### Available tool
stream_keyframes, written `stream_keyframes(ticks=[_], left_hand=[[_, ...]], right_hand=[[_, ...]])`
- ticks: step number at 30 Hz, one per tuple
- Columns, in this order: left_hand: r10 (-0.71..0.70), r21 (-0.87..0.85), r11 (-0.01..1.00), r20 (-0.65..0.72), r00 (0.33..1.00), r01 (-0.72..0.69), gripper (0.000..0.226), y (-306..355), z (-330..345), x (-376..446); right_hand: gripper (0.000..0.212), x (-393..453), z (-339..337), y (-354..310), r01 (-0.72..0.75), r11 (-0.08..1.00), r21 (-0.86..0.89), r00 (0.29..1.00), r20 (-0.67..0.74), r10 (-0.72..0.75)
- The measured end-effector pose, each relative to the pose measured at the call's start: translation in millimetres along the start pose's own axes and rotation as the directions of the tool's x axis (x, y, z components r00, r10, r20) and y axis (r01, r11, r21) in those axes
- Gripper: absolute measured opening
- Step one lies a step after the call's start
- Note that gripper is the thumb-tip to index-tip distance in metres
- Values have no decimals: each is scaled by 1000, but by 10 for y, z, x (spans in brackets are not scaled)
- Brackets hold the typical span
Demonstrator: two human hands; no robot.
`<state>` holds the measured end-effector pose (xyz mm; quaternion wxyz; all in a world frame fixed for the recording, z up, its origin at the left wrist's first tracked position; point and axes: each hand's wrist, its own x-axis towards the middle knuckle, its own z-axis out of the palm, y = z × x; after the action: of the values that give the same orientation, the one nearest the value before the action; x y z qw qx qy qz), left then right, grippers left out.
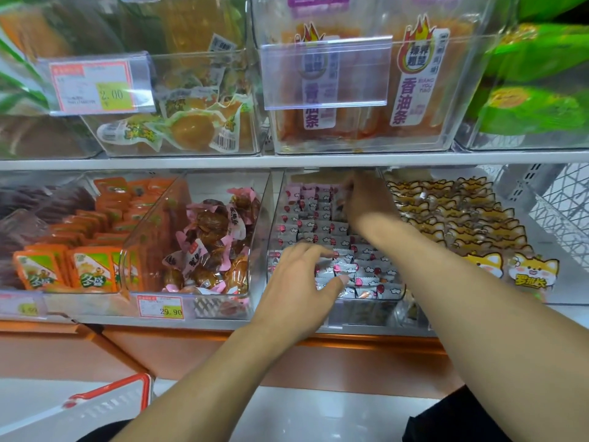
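Here, white metal lower shelf (95,322) carrying clear plastic bin (271,218), long axis running front to back, front wall keeping stock from sliding out. Inside bin, small silver-and-pink wrapped packets (322,232) standing in tidy rows, each long axis lying left-right, printed faces tilting toward aisle for reading. On front rows, left hand (299,282) resting, grip spread, likely steadying them. At back row, right hand (366,202) reaching in, grip curled; pinching or not, cannot tell.

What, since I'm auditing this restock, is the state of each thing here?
packet bin: nearly full, packets in rows.
left hand: open, fingers spread on front packets.
right hand: at back row, fingers curled, grip unclear.
upper label holder: clear, no price tag.
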<state>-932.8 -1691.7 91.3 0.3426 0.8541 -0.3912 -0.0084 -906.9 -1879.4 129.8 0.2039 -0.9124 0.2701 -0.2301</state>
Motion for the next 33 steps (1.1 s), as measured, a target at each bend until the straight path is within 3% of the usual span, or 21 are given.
stream_keyframes(ticks=[4,6,8,11,14,16,19,23,26,30,33], left_hand=[[-50,-76,996,-34,998,48,40,17,-47,-4],[-107,-161,982,-53,993,97,38,38,-90,-8],[-163,-265,954,-73,984,138,38,61,-128,-7],[-279,-482,854,-109,954,195,37,85,-201,-8],[-393,-698,670,-46,918,252,34,89,-288,-10],[-452,-831,480,39,891,280,35,81,-321,-12],[-486,-923,283,96,869,260,31,64,-345,-34],[-497,-963,133,139,856,234,45,24,-369,-95],[-509,-972,84,146,848,218,42,-2,-375,-126],[-535,-972,110,118,837,208,28,-59,-394,-133],[-538,-961,170,95,838,218,19,-83,-386,-136]], right_hand=[[16,-95,-163,9,-44,990,133,987,-151,64],[17,-219,-203,27,16,973,230,968,-248,43],[19,-333,-263,12,-2,911,413,950,-282,131],[11,-507,-353,-81,-124,703,700,942,-139,305],[8,-743,-422,-127,-250,382,890,936,122,330],[7,-889,-445,-119,-343,185,921,913,281,296],[3,-1032,-472,-108,-437,72,897,869,400,292],[4,-1096,-511,-29,-516,93,852,842,483,241],[8,-1117,-557,35,-570,166,805,822,556,122],[14,-1125,-581,99,-587,297,753,786,618,-16],[23,-1109,-605,119,-607,310,732,758,650,-50]])
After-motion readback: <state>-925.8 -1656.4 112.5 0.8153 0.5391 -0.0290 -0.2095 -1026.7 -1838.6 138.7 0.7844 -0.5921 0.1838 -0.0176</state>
